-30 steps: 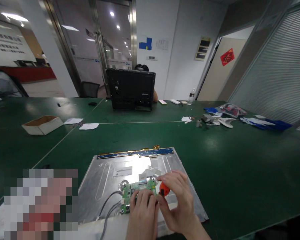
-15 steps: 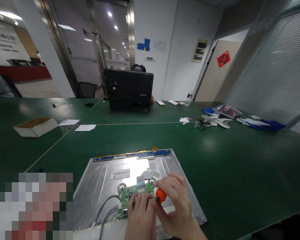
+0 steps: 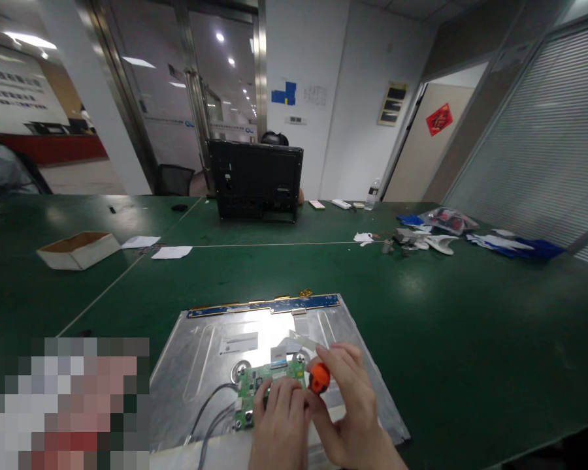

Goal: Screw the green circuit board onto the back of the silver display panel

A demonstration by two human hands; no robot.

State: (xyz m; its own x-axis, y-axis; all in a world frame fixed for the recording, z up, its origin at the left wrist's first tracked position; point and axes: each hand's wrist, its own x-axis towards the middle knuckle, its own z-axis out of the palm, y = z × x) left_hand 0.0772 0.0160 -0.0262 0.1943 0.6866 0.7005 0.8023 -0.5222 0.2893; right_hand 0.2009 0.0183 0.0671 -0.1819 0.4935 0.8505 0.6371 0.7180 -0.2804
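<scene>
A silver metal display panel [image 3: 200, 365] lies on the green table, a green circuit board [image 3: 259, 375] on its near middle. My left hand [image 3: 280, 418] rests over the board's near right part, fingers lying side by side on it. Between the thumb and fingers of my right hand [image 3: 350, 405] is a screwdriver [image 3: 319, 378] with an orange and black handle, seen almost end-on at the board's right edge. Its blade is hidden. Dark cables [image 3: 208, 408] leave the board's left side. A blue strip board [image 3: 264, 305] runs along the panel's far edge.
A black monitor [image 3: 255, 179] stands across the table, a person partly hidden behind it. At left are a white open box [image 3: 81, 251] and papers [image 3: 171, 252]. Bags and small parts [image 3: 409, 238] lie at far right, near a bottle [image 3: 372, 194]. A pixelated patch covers the lower left.
The view has shifted slightly. The screwdriver's handle has turned a little in my right hand and its end faces me more. My left hand stays on the board.
</scene>
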